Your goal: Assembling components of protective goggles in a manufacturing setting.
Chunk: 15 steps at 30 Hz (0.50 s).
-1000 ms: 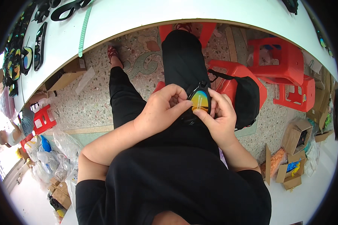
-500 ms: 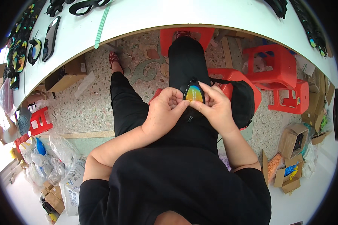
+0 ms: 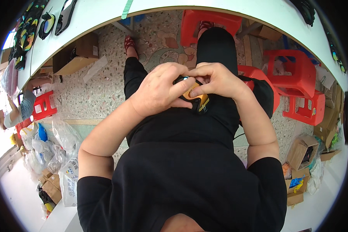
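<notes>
Both of my hands meet over my lap on a small pair of goggles (image 3: 195, 98) with a black frame and an orange mirrored lens. My left hand (image 3: 158, 91) wraps the goggles from the left, thumb over the frame's top. My right hand (image 3: 216, 79) pinches the lens from the right, with fingertips pressed on it. Most of the goggles are hidden under my fingers. I sit in black clothes on a red stool (image 3: 205, 19).
A white table edge (image 3: 104, 23) curves along the top, with more mirrored goggles (image 3: 46, 25) lying at its left end. Red plastic stools (image 3: 297, 85) stand at my right, cardboard boxes (image 3: 303, 150) beyond. Plastic bags (image 3: 50, 143) pile at left, where another person (image 3: 17, 112) bends.
My hands have lifted the goggles higher and closer together. The lens, plainly seen before, is now mostly covered by my fingers.
</notes>
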### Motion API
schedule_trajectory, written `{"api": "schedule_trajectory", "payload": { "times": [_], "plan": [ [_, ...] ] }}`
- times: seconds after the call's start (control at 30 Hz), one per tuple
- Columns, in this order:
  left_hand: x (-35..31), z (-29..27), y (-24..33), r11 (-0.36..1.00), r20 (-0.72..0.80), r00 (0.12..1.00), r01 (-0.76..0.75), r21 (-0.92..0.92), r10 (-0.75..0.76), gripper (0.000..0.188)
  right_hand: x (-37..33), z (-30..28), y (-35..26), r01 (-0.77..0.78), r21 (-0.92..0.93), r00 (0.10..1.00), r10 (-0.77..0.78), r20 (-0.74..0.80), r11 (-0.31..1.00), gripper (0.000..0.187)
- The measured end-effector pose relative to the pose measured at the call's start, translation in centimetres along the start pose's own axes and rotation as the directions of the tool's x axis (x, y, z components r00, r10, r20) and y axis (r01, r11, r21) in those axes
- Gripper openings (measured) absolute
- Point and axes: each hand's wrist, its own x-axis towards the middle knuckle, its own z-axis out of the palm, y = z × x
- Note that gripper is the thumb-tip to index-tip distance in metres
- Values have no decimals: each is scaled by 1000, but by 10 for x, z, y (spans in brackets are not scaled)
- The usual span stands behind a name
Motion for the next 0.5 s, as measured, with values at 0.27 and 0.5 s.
{"api": "schedule_trajectory", "payload": {
  "times": [0.27,0.5],
  "plan": [
    [-28,32,-3,878,277,857,471,-84,-433,49,-38,38,19,146,-274,791,-278,-545,951,32],
    [-32,47,4,839,198,855,512,-184,-479,39,-66,56,14,240,-550,773,-500,-390,800,32]
  ]
}}
